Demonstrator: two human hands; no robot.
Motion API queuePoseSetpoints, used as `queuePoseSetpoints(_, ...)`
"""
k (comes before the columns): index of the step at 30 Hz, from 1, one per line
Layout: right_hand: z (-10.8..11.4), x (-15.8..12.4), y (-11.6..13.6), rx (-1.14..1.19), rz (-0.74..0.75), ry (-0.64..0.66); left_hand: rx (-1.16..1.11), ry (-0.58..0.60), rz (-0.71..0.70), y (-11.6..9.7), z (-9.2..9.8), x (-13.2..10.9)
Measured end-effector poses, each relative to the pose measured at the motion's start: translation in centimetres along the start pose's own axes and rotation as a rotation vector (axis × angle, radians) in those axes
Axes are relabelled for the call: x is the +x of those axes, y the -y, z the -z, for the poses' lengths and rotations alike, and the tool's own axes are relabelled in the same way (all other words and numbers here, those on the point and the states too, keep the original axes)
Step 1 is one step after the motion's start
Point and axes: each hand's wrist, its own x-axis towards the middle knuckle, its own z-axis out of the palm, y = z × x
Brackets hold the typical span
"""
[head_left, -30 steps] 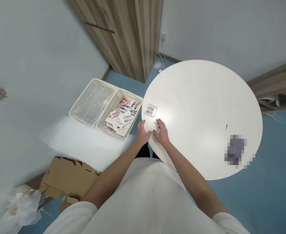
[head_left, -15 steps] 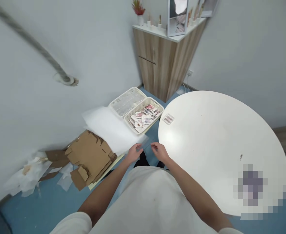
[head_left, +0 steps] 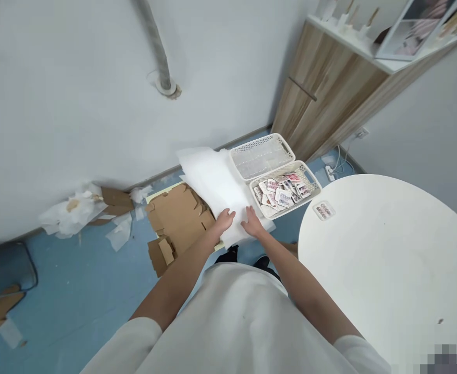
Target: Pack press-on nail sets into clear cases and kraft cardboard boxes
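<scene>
My left hand [head_left: 224, 221] is open, its fingers apart and holding nothing, over the edge between a stack of white sheets [head_left: 212, 172] and flat brown cardboard [head_left: 179, 210]. Over the near part of the white sheets, my right hand [head_left: 253, 223] is also open and bare, thumb held away from the fingers. Whether either hand touches the sheets I cannot tell. Just beyond my right hand, a white plastic basket [head_left: 297, 208] holds many small printed packs [head_left: 283, 198]. Behind it is a second white basket [head_left: 261, 158] with nothing visible inside.
A round white table [head_left: 372, 270] stands to the right, with one small pack [head_left: 324, 210] near its edge. A wooden cabinet [head_left: 330, 78] fills the corner. Torn white wrapping [head_left: 72, 208] and cardboard scraps lie leftward on the blue floor [head_left: 96, 291]. A power strip [head_left: 330, 173] lies behind the table.
My view has turned left and down, so the table and baskets appear farther right. Both hands have moved from above the floor gap to over the white sheets, fingers stretching out more.
</scene>
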Motion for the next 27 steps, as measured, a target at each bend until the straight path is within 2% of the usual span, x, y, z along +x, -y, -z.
queuePoseSetpoints(2, -0.4, 0.8, 0.0, -0.045, -0.078, 0.014, -0.045, 0.018, 0.031, 0.8, 0.1, 0.6)
queuePoseSetpoints(4, -1.1, 1.0, 0.0, -0.088, -0.088, 0.071, -0.108, 0.02, 0.058, 1.1, -0.1, 0.8)
queuePoseSetpoints(7, -2.8, 0.5, 0.7, -0.162, -0.01, 0.137, -0.193, 0.005, 0.085, 0.9, -0.8, 0.9)
queuePoseSetpoints(12, -4.7, -0.7, 2.1, -0.29, 0.205, 0.077, -0.265, -0.021, 0.085, 0.9, -1.5, 1.3)
queuePoseSetpoints(15, -3.9, -1.2, 2.6, -0.273, 0.275, -0.087, -0.296, -0.054, 0.078, 1.1, -1.5, 1.5)
queuePoseSetpoints(18, -2.1, -0.9, 3.2, -0.216, 0.191, -0.405, -0.32, -0.077, 0.065, 1.3, -1.5, 1.5)
queuePoseSetpoints(20, -1.0, -0.1, 3.7, -0.173, 0.147, -0.526, -0.331, -0.073, 0.056, 1.3, -1.5, 1.5)
queuePoseSetpoints(22, -0.3, 0.9, 4.2, -0.139, 0.152, -0.487, -0.345, -0.06, 0.051, 1.3, -1.5, 1.4)
queuePoseSetpoints(24, 0.0, 1.7, 4.7, -0.151, 0.135, -0.384, -0.36, -0.039, 0.049, 1.3, -1.7, 1.4)
queuePoseSetpoints(27, 0.6, 2.3, 5.1, -0.28, 0.088, -0.282, -0.388, -0.01, 0.047, 1.3, -1.9, 1.4)
